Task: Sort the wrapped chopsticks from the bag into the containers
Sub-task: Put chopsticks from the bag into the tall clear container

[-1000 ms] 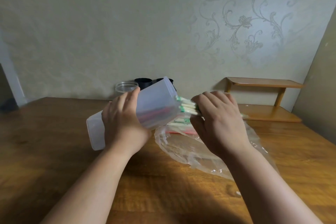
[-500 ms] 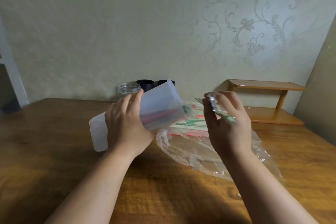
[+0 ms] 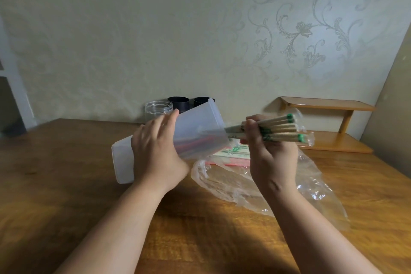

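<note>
Gripping slim wrapped chopsticks [image 3: 278,128] — frosted container [image 3: 198,131] tilted.

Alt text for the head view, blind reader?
A person's right hand grips a bundle of wrapped chopsticks, their tips at the mouth of a translucent container that the left hand holds tilted. A clear plastic bag with more chopsticks lies on the wooden table beneath.

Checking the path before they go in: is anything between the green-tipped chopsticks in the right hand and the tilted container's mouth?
Nothing visible does. The chopsticks reach the mouth of the container; the left hand grips its side, clear of the opening.
</note>
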Demonstrator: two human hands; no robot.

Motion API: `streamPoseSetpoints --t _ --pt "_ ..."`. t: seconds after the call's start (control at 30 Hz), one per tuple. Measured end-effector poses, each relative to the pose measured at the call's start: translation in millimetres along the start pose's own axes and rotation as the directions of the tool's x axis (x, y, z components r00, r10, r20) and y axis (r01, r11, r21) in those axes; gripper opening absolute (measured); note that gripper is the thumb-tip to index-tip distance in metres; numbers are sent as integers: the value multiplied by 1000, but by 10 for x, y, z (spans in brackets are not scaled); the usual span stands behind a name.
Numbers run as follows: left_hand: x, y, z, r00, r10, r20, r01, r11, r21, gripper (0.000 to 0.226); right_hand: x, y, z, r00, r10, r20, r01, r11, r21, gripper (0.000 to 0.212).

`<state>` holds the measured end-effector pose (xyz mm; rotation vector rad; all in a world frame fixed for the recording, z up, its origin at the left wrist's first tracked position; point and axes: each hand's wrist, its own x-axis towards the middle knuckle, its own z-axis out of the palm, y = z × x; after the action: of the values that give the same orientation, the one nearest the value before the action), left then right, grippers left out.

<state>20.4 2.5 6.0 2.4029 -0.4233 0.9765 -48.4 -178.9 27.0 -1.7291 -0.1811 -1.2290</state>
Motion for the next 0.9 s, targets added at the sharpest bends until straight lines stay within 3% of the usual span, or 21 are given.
streamPoseSetpoints --t 0.07,0.13,0.23,0.3,0.33,0.43,0.53,0.63,0.73,0.77,0.83,0.9 --pt "-4 -3 1 1000 27 -4 -27 1000 -7 104 9 -3 26 968 235 87 -245 960 134 21" --pt "-5 -7 10 999 40 -10 -41 999 -13 103 14 40 35 898 406 167 -439 851 288 13" --pt "-3 -3 8 999 42 -4 -42 999 -15 103 24 91 23 854 463 239 -518 702 488 24" --pt "2 -11 0 999 41 -7 -41 999 -14 104 57 102 15 836 498 231 -517 575 634 17" --pt "4 -15 -3 999 42 -8 -42 999 -13 104 74 95 6 828 520 211 -516 560 648 11" --pt "0 -14 3 999 53 3 -53 999 -14 104 80 105 1 833 535 143 -533 705 467 19" --pt "-10 -8 18 998 69 3 -69 998 -12 102 56 82 14 820 535 206 -573 768 286 6" --pt "-9 -12 16 997 72 12 -72 997 -7 102 73 126 -7 821 539 187 -557 685 469 45" --pt "-3 -12 3 998 62 16 -62 998 -5 104 108 128 -29 854 506 125 -466 633 619 19" --pt "-2 -11 1 998 59 16 -59 998 -5 104 107 130 -31 857 507 88 -466 691 553 11" --pt "-7 -8 1 998 61 17 -61 998 -4 103 94 157 -43 912 409 13 -406 901 150 10" --pt "-14 -4 8 997 69 21 -69 998 2 103 72 178 -35 956 291 45 -278 943 -186 9"
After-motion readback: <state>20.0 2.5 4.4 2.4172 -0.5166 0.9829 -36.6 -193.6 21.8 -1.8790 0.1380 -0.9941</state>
